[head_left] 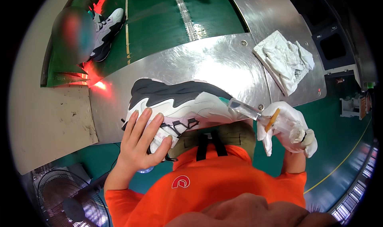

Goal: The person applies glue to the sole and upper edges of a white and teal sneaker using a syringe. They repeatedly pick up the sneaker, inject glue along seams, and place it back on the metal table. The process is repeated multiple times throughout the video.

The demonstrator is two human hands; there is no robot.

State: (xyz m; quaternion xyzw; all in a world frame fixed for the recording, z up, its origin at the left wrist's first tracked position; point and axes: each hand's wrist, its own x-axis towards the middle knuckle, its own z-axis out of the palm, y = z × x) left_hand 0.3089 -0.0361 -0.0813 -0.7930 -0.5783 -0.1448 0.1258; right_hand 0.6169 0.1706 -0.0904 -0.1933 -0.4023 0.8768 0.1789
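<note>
A white, black and pale pink sneaker (pixel 181 101) lies on its side on the metal table, its dark sole away from me and its toe to the right. My left hand (pixel 141 141), bare, holds it at the heel end, fingers across its side and thumb by the tongue. My right hand (pixel 285 127), in a white glove, is closed round a clear, flat-ended tool (pixel 244 108) of a kind I cannot make out. The tool's tip is at the shoe's toe; whether it touches is unclear. A narrow tan strip (pixel 273 120) shows at the gloved fingers.
Beyond the metal table (pixel 159 61) runs a green conveyor belt (pixel 153 15), with another sneaker (pixel 107 33) at its left. Crumpled white cloth (pixel 285 59) rests on a white pad at the right. A black fan (pixel 73 205) stands at lower left. Red light falls near the belt's left edge.
</note>
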